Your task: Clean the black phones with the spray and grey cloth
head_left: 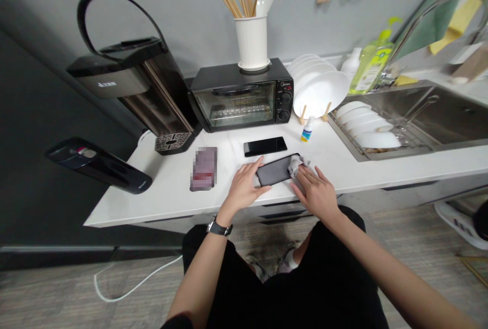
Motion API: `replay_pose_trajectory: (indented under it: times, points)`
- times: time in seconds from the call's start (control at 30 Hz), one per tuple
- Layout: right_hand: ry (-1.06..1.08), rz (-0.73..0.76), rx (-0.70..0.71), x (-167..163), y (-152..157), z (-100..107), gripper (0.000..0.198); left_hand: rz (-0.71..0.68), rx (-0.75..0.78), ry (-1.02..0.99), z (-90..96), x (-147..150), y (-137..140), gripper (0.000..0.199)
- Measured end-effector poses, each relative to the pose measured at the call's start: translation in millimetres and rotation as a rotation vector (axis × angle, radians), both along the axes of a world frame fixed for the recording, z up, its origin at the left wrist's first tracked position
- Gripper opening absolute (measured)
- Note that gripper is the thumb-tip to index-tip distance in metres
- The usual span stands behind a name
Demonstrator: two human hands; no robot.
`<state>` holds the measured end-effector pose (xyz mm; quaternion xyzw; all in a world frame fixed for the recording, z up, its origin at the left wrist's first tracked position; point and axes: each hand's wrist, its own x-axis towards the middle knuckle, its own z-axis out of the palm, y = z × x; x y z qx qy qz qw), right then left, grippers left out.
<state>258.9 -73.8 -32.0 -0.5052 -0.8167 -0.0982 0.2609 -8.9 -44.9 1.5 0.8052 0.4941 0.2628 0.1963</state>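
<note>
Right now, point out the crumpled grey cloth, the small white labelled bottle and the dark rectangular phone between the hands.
Grey cloth (295, 165): head view, crumpled middle.
White bottle (307, 130): head view, label.
Dark phone (273, 171): head view, upper face.

Small white lettering (285, 84), apparently "Midea", on the black toaster oven (242, 97)

Wht cup (251, 40) w/ chopsticks (231, 2) atop blk oven (240, 102)

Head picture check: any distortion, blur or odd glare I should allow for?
Head view: thermos and water dispenser lean outward, likely wide-angle stretch; head view: the item left of the left hand is pixelated beyond reading; head view: nearer phone looks grey, farther phone near black, neither glaring harshly.
</note>
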Motion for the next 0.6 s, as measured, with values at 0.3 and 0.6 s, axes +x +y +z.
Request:
replay_pose_trajectory:
  times: [0.3, 0.6]
  points:
    - [0.063, -0.053, -0.033, -16.7, 9.1, 13.7, 0.040, -0.013, -0.007, 0.006, 4.1, 2.1, 0.2, 0.091]
    - [0.104, -0.105, -0.054, -35.2, 33.0, 21.6, 0.048, -0.017, -0.003, -0.008, 1.0, 1.3, 1.7, 0.091]
